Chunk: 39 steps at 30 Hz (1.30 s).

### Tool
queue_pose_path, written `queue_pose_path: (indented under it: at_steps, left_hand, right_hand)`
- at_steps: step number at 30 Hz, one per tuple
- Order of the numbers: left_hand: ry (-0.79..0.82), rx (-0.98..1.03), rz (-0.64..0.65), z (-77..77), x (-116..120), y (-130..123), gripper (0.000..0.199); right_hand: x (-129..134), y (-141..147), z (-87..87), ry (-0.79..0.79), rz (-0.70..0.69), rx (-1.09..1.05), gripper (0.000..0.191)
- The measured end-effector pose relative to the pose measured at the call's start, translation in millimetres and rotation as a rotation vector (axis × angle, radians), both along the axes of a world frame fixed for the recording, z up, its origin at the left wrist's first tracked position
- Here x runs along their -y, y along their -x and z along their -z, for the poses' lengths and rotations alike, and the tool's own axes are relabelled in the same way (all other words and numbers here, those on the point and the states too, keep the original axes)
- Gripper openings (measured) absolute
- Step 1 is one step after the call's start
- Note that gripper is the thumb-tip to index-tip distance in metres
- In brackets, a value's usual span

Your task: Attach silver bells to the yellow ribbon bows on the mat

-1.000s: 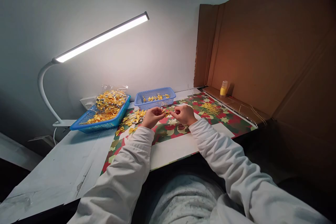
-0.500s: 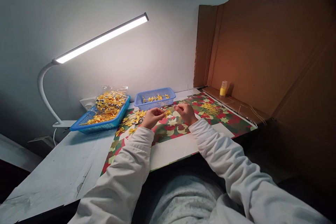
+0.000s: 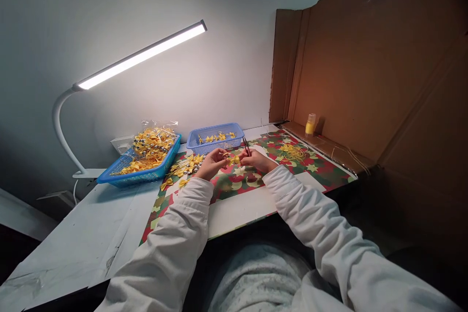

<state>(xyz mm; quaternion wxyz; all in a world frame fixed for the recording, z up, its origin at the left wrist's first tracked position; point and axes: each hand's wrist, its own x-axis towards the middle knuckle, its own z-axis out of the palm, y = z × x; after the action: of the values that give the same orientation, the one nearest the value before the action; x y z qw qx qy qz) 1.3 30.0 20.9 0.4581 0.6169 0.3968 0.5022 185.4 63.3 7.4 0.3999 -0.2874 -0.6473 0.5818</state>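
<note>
Over the patterned mat, my left hand (image 3: pixel 212 163) is closed, pinching a small yellow ribbon bow (image 3: pixel 234 160) at its fingertips. Close by on the right, my right hand (image 3: pixel 256 160) is closed around dark tweezers (image 3: pixel 246 145), whose tips point up and away from me. Its fingertips are right beside the bow; whether they touch it I cannot tell. Left of my left hand lies a heap of yellow bows with small silver bells (image 3: pixel 190 165). Two loose bows (image 3: pixel 166 184) rest nearer to me.
A blue basket (image 3: pixel 146 175) heaped with bows and bells stands at left. Behind my hands is a lighter blue basket (image 3: pixel 215 144) with several bows. Yellow cord (image 3: pixel 293 152) lies right on the mat (image 3: pixel 252 181). A small yellow bottle (image 3: pixel 310 125) stands by the cardboard; a lamp (image 3: pixel 142 54) shines above.
The dark tweezers now show upright in my right hand, where they were not visible before. My right hand has turned and moved slightly down and left, closer to the bow.
</note>
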Motion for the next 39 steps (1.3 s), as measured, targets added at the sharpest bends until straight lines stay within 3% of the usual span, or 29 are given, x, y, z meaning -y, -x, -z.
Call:
queue_pose_path:
  at_steps: [3, 7, 9, 12, 15, 17, 20, 24, 29, 33, 36, 39]
  left_hand:
    - [-0.015, -0.024, 0.033, -1.7, 1, 0, 0.04]
    - [-0.04, -0.032, 0.063, -3.2, 3, -1, 0.039]
    - [-0.044, -0.023, 0.071, -3.5, 3, -1, 0.038]
    - [-0.039, -0.034, 0.085, -3.9, 5, -1, 0.034]
    - [-0.024, -0.051, 0.075, -4.8, 6, -1, 0.03]
    - [-0.005, -0.059, 0.054, -5.2, 7, -1, 0.029]
    - [0.021, -0.052, 0.023, -5.1, 7, -2, 0.028]
    - [0.034, -0.024, -0.022, -4.2, 5, -3, 0.03]
    - [0.083, 0.063, -0.156, -1.6, 3, -4, 0.034]
    - [0.115, 0.16, -0.263, 0.0, 2, -5, 0.034]
    - [0.123, 0.197, -0.281, -0.2, 2, -6, 0.029]
    - [0.091, 0.226, -0.278, -1.1, 2, -7, 0.026]
  right_hand:
    - [3, -2, -0.7, 0.054, -0.082, -0.04, 0.047]
    - [-6, -5, 6.1, -0.031, -0.008, -0.087, 0.052]
    - [-14, -6, 11.7, -0.081, 0.118, -0.074, 0.052]
    - [-23, -8, 16.8, -0.181, 0.427, 0.021, 0.047]
    - [-19, -10, 12.1, -0.283, 0.652, 0.12, 0.04]
    - [-10, -11, 4.6, -0.345, 0.653, 0.098, 0.038]
    - [5, -10, -6.1, -0.469, 0.54, 0.056, 0.039]
    - [17, -6, -9.8, -0.578, 0.437, 0.145, 0.034]
    - [20, -6, -6.9, -0.639, 0.48, 0.118, 0.037]
    - [24, -4, -6.2, -0.713, 0.457, 0.322, 0.033]
    - [26, 0, -6.2, -0.717, 0.5, 0.467, 0.027]
    - [27, 1, -6.2, -0.653, 0.59, 0.413, 0.028]
